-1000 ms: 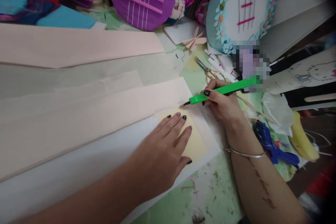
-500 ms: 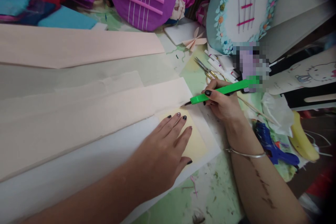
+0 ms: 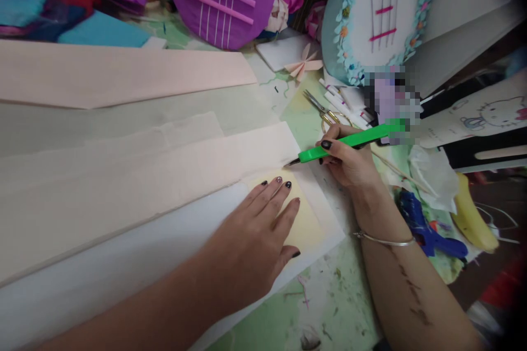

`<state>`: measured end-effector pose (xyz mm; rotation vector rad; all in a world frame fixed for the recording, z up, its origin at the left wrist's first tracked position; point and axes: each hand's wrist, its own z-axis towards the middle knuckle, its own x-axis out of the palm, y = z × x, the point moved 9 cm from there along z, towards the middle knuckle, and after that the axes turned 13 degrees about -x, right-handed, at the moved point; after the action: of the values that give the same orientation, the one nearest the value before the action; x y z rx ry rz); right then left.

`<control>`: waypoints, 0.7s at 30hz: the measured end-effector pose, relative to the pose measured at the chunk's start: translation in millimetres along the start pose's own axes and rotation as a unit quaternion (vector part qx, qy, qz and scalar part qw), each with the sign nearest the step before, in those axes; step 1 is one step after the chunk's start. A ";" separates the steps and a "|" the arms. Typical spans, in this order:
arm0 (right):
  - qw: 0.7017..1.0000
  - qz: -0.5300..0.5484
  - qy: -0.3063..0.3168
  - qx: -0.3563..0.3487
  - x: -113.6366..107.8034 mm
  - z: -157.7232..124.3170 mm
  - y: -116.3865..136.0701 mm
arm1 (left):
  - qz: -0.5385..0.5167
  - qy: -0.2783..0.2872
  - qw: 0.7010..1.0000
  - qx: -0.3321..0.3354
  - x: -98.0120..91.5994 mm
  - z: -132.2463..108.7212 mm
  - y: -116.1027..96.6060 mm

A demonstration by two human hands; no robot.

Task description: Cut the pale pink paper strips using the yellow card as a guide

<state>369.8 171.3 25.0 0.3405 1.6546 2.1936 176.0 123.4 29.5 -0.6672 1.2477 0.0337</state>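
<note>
My left hand [image 3: 257, 236] lies flat with fingers spread on a yellow sheet [image 3: 308, 225], which rests on a larger white sheet [image 3: 197, 219]. In my right hand [image 3: 349, 162] is a green cutter-like tool [image 3: 346, 143], gripped near its dark pointed tip. That tip touches the paper beside the upper edge of the yellow sheet, just beyond my left fingertips. A long pale pink paper strip [image 3: 123, 192] runs from the left side up to the tip. Farther back lies a second pink strip [image 3: 144, 74].
Gold-handled scissors [image 3: 327, 112] lie beyond my right hand. A purple stringed shape [image 3: 222, 0] and a blue-edged one [image 3: 382, 16] stand at the back. A blue glue gun [image 3: 428, 225] and a yellow curved object [image 3: 473, 214] are right of my forearm.
The view has shifted very slightly. Both hands, the green tool and the papers look the same as before.
</note>
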 end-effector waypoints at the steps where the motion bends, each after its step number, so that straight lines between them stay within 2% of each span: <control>1: 1.000 0.000 -0.001 0.002 -0.2 0.1 -0.4 | 0.000 -0.001 1.000 0.000 -0.1 -0.1 -0.1; 21: 1.000 0.007 -0.012 0.003 -3.0 0.6 -1.2 | -0.002 -0.004 1.000 0.000 0.5 -0.4 0.0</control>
<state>372.9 170.8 24.1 0.3803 1.6518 2.1851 175.8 123.0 29.0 -0.6685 1.2391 0.0321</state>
